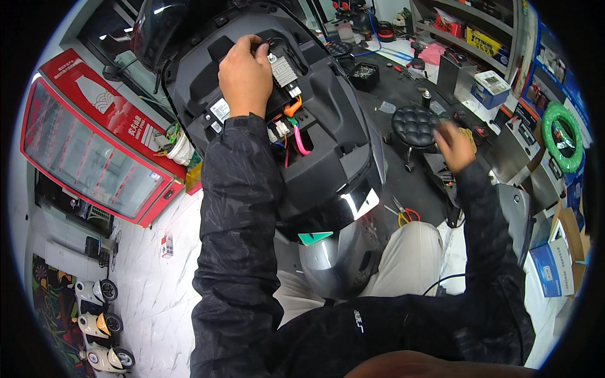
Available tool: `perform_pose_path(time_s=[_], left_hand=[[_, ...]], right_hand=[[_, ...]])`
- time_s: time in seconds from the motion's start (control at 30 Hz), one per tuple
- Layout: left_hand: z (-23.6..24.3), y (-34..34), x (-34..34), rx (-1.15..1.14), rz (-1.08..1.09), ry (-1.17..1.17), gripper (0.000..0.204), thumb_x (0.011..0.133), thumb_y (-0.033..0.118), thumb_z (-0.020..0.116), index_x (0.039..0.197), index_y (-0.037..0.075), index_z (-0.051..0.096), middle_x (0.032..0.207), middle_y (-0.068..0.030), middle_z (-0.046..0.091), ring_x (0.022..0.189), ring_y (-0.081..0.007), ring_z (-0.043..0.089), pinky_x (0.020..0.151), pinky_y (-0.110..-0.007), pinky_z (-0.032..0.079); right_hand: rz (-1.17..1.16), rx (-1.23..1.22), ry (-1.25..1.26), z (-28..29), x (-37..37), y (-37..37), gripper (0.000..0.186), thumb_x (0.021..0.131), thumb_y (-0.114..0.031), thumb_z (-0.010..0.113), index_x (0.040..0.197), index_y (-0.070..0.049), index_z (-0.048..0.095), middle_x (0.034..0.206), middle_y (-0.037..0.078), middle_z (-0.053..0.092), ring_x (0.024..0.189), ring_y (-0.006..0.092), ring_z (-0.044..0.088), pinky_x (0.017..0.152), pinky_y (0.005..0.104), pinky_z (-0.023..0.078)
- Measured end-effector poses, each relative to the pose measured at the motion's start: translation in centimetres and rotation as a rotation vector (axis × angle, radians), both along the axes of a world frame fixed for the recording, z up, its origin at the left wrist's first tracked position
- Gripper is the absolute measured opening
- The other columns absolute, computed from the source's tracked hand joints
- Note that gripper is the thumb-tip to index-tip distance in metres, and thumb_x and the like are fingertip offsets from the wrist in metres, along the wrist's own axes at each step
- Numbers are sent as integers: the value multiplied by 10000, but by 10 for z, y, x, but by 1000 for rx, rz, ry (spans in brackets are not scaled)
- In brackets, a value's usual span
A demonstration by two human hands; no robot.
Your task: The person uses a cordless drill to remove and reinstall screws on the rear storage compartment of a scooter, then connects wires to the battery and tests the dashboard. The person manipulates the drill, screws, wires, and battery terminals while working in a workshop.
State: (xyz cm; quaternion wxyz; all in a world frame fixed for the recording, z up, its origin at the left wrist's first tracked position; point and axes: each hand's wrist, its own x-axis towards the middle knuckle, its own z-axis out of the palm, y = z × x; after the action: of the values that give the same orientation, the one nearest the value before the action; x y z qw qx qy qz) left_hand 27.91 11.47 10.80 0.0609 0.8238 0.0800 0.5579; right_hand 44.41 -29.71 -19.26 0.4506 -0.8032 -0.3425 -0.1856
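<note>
A dark scooter body (324, 189) stands in front of me with its inner compartment uncovered. My left hand (244, 79) is over this compartment, fingers curled and closed at its upper part; what they grip, if anything, is hidden. Beside that hand sits a finned silver metal unit (283, 70). Below it are an orange connector (292, 109), white plugs (277, 131) and a thick pink cable (300, 142). Out to the right, my right hand (455, 148) is away from the scooter, near a round black tufted stool (413, 126). Motion smears its fingers.
Orange-handled cutters (407, 215) lie by my right knee. Behind the stool, tools and a black parts bin (364, 75) cover the dark mat. A blue-and-white box (490, 88), a green hose coil (564, 135) and shelves stand right. At left is a red display fridge (101, 138).
</note>
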Motion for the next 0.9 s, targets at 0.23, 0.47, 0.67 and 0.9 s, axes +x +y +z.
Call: perform_pose_path(time_s=[0.23,0.47,0.67,0.9], left_hand=[[1,4,-1,-61,20,30,193,915,260,788,1049,122,802,906,-89,795,875,-323,764,796,-426,589],[1,-3,-2,-67,-13,5,183,902,212,801,1034,85,795,874,-105,779,824,-317,754,785,-413,584],[8,-6,-12,-81,-54,49,191,900,151,781,1054,38,793,817,-122,763,745,-274,745,747,-379,579],[9,-10,-14,-72,-14,33,173,894,161,800,1012,35,809,788,-125,759,708,-265,735,730,-365,577]], right_hand=[[243,224,-668,281,-68,214,266,980,-227,722,1190,-65,734,1131,112,727,1054,317,714,920,393,567],[120,189,-524,287,-43,290,176,927,-213,786,1083,-133,801,1189,74,682,1140,307,669,954,404,558],[24,336,-735,273,-47,303,144,928,-136,734,1051,-61,733,1165,77,659,1065,303,665,885,416,577],[11,346,-802,275,-49,305,128,955,-106,699,1038,-10,683,1176,83,642,1086,307,652,860,418,591]])
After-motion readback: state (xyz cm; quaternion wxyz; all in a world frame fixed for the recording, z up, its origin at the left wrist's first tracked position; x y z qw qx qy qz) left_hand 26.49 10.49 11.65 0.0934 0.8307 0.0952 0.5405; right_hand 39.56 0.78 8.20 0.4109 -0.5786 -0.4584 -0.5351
